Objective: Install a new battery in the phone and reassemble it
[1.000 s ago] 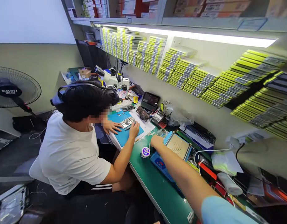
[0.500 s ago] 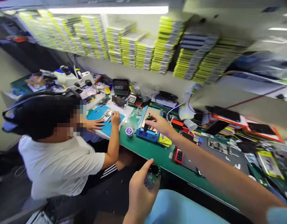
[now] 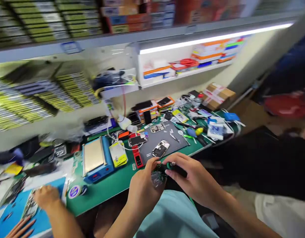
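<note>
Both of the wearer's hands meet low in the head view, just below its centre and in front of the bench. The left hand has its fingers clamped around a small clear jar with dark green stuff at its mouth. The right hand, at the jar's 3 o'clock, has thumb and fingers pinched together on a dark tool with a green part. The tool's near end lies at the jar's mouth; whether it touches or goes inside cannot be told, as fingers and blur hide it. Pale blue clothing shows below, around 5 o'clock.

Measured from the jar, a grey mat lies at 1 o'clock on the bench, bearing an opened-up phone at 12 and a phone frame farther out at 12. A red device sits at 10 to 11, with yellow packs beyond it at 10. A blue hotplate stands between 9 and 10, and a round tub near 9. Farther out that way, a co-worker's hand rests over a phone board; its fingertips cannot be made out. A taped carton sits between 1 and 2.
</note>
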`<state>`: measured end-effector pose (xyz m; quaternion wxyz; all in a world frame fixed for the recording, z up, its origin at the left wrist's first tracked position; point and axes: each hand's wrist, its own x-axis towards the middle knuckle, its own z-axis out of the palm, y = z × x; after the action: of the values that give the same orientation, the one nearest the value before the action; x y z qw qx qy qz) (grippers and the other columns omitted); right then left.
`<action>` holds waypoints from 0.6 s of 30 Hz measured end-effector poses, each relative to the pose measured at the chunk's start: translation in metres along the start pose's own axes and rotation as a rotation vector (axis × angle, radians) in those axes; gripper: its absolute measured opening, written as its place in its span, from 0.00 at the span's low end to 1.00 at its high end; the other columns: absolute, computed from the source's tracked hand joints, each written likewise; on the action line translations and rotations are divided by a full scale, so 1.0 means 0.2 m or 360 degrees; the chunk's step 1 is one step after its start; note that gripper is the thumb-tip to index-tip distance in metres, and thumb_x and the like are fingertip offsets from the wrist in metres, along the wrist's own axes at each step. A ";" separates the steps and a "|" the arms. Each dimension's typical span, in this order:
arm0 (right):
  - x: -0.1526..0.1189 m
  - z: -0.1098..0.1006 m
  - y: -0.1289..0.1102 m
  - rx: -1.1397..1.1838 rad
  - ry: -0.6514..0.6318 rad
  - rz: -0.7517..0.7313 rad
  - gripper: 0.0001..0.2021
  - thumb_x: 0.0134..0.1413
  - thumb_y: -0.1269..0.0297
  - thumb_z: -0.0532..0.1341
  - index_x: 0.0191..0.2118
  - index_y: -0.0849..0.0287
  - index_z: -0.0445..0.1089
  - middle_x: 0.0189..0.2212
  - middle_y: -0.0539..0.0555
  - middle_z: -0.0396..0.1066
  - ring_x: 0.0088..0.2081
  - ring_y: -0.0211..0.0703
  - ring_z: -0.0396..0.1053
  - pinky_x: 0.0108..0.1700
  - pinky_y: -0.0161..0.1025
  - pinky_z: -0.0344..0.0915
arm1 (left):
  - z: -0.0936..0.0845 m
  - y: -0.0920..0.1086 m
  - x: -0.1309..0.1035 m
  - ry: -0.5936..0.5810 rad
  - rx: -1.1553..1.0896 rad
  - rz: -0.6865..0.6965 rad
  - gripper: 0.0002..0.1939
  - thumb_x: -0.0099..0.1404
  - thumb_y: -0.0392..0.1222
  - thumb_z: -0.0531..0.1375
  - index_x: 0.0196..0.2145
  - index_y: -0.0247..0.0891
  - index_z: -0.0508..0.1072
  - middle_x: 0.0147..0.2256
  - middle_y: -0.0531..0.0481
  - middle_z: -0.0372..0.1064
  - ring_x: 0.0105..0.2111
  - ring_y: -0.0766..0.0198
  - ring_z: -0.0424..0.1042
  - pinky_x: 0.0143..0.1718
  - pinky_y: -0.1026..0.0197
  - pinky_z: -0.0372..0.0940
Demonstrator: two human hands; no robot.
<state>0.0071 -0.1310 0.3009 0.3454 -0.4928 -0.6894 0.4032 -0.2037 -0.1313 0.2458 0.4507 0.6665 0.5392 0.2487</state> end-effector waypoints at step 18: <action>-0.85 -0.26 0.58 0.0923 0.1262 0.0454 0.26 0.73 0.56 0.72 0.70 0.54 0.71 0.68 0.62 0.71 0.63 0.59 0.75 0.64 0.62 0.76 | 0.79 0.58 0.38 -0.0936 -0.0422 0.0455 0.50 0.64 0.48 0.78 0.78 0.50 0.64 0.73 0.40 0.72 0.68 0.43 0.76 0.67 0.46 0.72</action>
<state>0.1469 -0.2614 0.2062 0.6445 -0.5809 -0.2910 0.4031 0.0047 -0.1144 0.2616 0.6300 0.7141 0.2505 0.1745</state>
